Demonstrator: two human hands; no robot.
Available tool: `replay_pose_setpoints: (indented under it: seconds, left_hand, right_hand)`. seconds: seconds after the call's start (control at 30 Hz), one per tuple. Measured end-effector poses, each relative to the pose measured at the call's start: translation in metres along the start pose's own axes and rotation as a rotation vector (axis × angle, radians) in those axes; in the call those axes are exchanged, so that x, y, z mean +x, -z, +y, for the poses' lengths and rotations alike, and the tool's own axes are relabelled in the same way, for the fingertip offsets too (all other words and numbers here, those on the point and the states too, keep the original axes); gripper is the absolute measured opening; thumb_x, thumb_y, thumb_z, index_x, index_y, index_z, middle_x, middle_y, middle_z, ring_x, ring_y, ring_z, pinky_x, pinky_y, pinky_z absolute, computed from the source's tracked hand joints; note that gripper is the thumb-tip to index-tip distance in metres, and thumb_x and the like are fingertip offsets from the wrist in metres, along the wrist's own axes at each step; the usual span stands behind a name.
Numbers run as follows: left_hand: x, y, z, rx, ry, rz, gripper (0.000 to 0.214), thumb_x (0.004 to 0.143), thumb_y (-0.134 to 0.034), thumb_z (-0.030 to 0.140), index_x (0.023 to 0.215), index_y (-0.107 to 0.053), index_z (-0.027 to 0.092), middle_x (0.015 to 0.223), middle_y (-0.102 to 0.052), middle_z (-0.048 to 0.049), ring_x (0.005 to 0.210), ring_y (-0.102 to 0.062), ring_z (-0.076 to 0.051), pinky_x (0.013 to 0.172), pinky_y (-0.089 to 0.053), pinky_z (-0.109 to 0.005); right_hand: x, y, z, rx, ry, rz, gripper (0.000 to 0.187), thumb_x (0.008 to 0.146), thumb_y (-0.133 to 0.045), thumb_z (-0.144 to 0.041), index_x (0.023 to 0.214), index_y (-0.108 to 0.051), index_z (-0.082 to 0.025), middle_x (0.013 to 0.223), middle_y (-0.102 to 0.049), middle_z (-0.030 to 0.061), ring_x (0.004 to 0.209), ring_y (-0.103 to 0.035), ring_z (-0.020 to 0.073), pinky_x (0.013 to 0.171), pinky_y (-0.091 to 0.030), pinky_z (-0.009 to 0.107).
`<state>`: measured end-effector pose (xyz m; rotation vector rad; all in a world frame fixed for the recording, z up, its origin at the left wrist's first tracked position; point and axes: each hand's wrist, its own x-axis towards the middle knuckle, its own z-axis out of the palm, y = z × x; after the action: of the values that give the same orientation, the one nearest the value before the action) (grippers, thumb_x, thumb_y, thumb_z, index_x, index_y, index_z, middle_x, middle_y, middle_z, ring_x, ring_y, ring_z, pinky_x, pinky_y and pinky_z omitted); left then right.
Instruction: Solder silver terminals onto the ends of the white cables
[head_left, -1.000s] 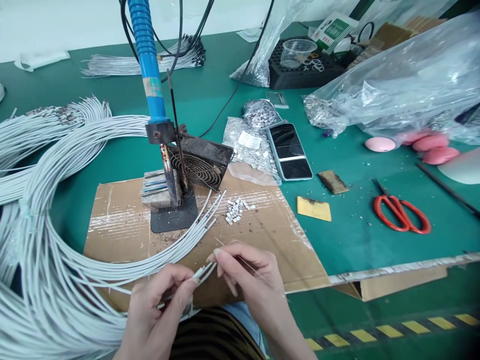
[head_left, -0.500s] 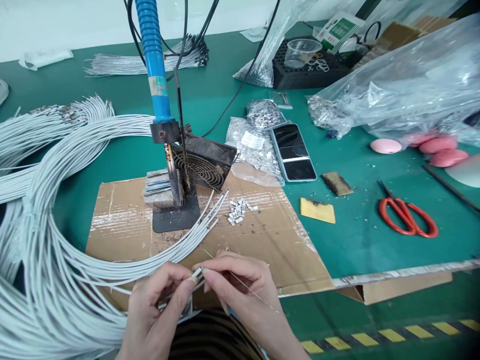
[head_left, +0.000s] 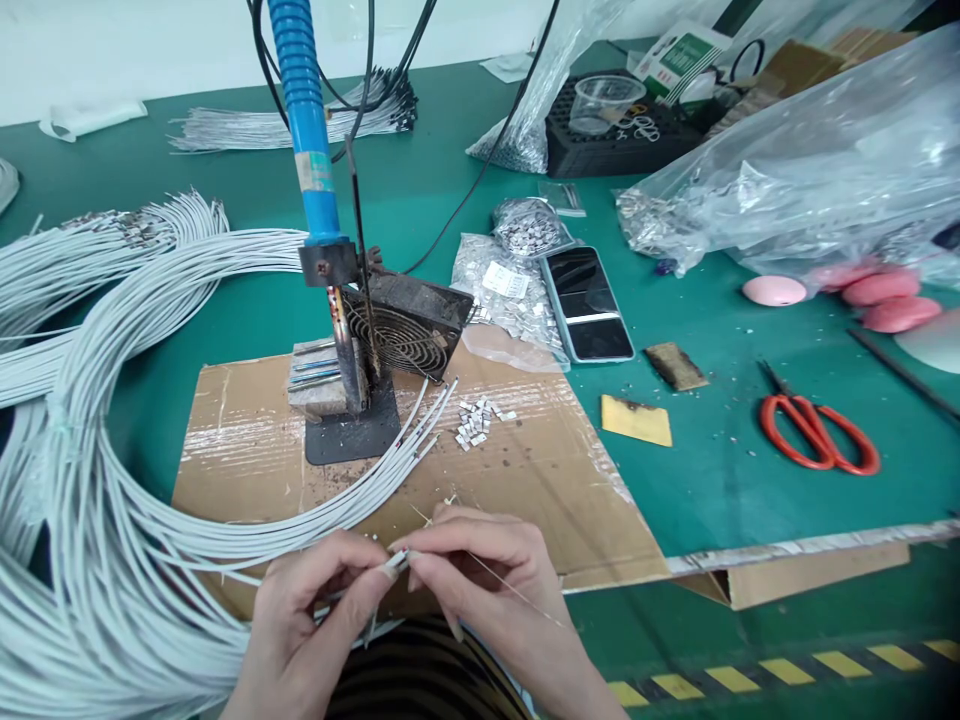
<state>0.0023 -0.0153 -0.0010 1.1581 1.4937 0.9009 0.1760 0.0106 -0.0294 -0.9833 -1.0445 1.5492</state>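
Pinched between thumb and forefinger of my left hand [head_left: 319,610] is the end of a white cable [head_left: 395,563]. My right hand [head_left: 480,580] has its fingertips closed at that same cable end; a thin wire [head_left: 510,587], perhaps solder, runs through this hand and out past its fingers. Whether a small part sits at the cable tip is too small to tell. Beyond the hands, a bundle of white cables [head_left: 300,535] curves over a cardboard sheet [head_left: 570,500], its ends near a soldering iron [head_left: 346,350] in an upright blue-handled mount. Small silvery pieces [head_left: 474,425] lie in a loose pile.
A black fan [head_left: 409,325] leans behind the iron. Rightward lie a phone [head_left: 587,305], a bag of small metal parts [head_left: 499,285], a yellow sponge [head_left: 636,420], a brown pad [head_left: 675,366] and red-handled scissors [head_left: 817,430]. Big cable coils [head_left: 67,560] fill the left side.
Both hands have shifted slightly, and the cable end between them sits a little lower. My right fingertips have moved closer around it. Nothing else on the table has moved.
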Motion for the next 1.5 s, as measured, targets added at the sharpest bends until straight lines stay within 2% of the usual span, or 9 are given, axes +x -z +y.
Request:
replay_pose_setpoints:
  seconds: [0.2, 0.43, 0.53, 0.63, 0.83, 1.0, 1.13, 1.33, 1.5]
  left_hand:
    - [0.000, 0.002, 0.003, 0.007, -0.001, -0.048, 0.025, 0.092, -0.071, 0.036, 0.071, -0.076, 0.023, 0.066, -0.068, 0.0017, 0.061, -0.055, -0.013, 0.059, -0.040, -0.023]
    - [-0.002, -0.002, -0.004, 0.045, 0.067, 0.001, 0.024, 0.088, -0.074, 0.038, 0.071, -0.073, 0.021, 0.063, -0.061, 0.0022, 0.057, -0.048, -0.013, 0.054, -0.039, -0.021]
    - [-0.003, -0.002, -0.003, 0.025, 0.093, 0.010, 0.020, 0.087, -0.075, 0.037, 0.074, -0.074, 0.022, 0.064, -0.064, 0.0014, 0.057, -0.050, -0.013, 0.052, -0.040, -0.020]
    - [-0.001, 0.001, 0.000, 0.086, -0.005, -0.040, 0.022, 0.089, -0.074, 0.035, 0.071, -0.075, 0.022, 0.064, -0.068, -0.0001, 0.058, -0.055, -0.014, 0.056, -0.042, -0.022]
    - [0.002, 0.004, -0.001, 0.216, -0.064, -0.118, 0.030, 0.098, -0.064, 0.038, 0.074, -0.072, 0.021, 0.065, -0.065, 0.0004, 0.058, -0.051, -0.014, 0.058, -0.038, -0.025]
    - [0.001, 0.002, -0.002, 0.128, 0.052, -0.095, 0.035, 0.100, -0.061, 0.044, 0.076, -0.068, 0.020, 0.062, -0.053, 0.0035, 0.060, -0.044, -0.014, 0.058, -0.033, -0.026]
    - [0.002, 0.001, 0.000, 0.091, 0.078, -0.068, 0.036, 0.101, -0.061, 0.046, 0.077, -0.069, 0.021, 0.064, -0.054, 0.0037, 0.061, -0.042, -0.014, 0.058, -0.033, -0.026]
    - [0.001, -0.005, 0.001, 0.192, -0.119, 0.012, 0.026, 0.100, -0.063, 0.032, 0.077, -0.069, 0.023, 0.061, -0.057, 0.0051, 0.053, -0.046, -0.012, 0.053, -0.034, -0.025]
    - [-0.003, -0.013, -0.004, 0.301, -0.322, 0.174, 0.011, 0.094, -0.068, 0.017, 0.089, -0.072, 0.026, 0.072, -0.072, 0.0021, 0.059, -0.063, -0.016, 0.058, -0.046, -0.024]
  right_hand:
    - [-0.001, 0.004, -0.006, -0.078, -0.029, -0.050, 0.011, 0.084, -0.080, -0.020, 0.084, -0.090, -0.023, 0.063, -0.070, 0.0050, 0.057, -0.056, 0.0125, 0.053, -0.040, 0.023]
    - [-0.008, -0.001, 0.022, 0.322, -0.201, -0.036, 0.018, 0.083, -0.087, -0.040, 0.082, -0.086, -0.021, 0.063, -0.062, -0.0015, 0.044, -0.044, 0.0048, 0.042, -0.031, 0.018]
    - [-0.007, 0.000, 0.017, 0.194, -0.149, -0.013, 0.016, 0.080, -0.088, -0.033, 0.075, -0.085, -0.019, 0.058, -0.061, -0.0009, 0.048, -0.047, 0.0074, 0.044, -0.034, 0.019]
    - [-0.004, 0.001, 0.000, -0.044, -0.098, -0.027, 0.013, 0.076, -0.085, -0.021, 0.065, -0.081, -0.016, 0.052, -0.058, -0.0016, 0.047, -0.047, 0.0082, 0.045, -0.035, 0.020]
    - [0.000, -0.001, -0.022, -0.597, 0.159, -0.118, 0.021, 0.083, -0.068, -0.008, 0.065, -0.077, -0.014, 0.054, -0.062, 0.0002, 0.051, -0.053, 0.0099, 0.050, -0.042, 0.021]
    - [0.003, -0.001, -0.018, -0.540, 0.108, -0.070, 0.021, 0.087, -0.068, -0.012, 0.071, -0.081, -0.015, 0.057, -0.067, 0.0015, 0.052, -0.056, 0.0112, 0.051, -0.044, 0.022]
    - [0.003, 0.001, -0.017, -0.442, 0.071, -0.066, 0.018, 0.091, -0.070, -0.019, 0.083, -0.086, -0.017, 0.063, -0.072, 0.0036, 0.056, -0.061, 0.0131, 0.052, -0.047, 0.023]
    - [0.005, 0.002, -0.020, -0.455, 0.094, -0.062, 0.019, 0.089, -0.069, -0.016, 0.079, -0.085, -0.015, 0.062, -0.072, 0.0044, 0.055, -0.061, 0.0127, 0.052, -0.047, 0.022]
    - [0.008, -0.003, -0.026, -0.408, 0.061, 0.042, 0.015, 0.082, -0.072, -0.016, 0.070, -0.081, -0.016, 0.053, -0.064, 0.0001, 0.047, -0.053, 0.0097, 0.046, -0.043, 0.019]
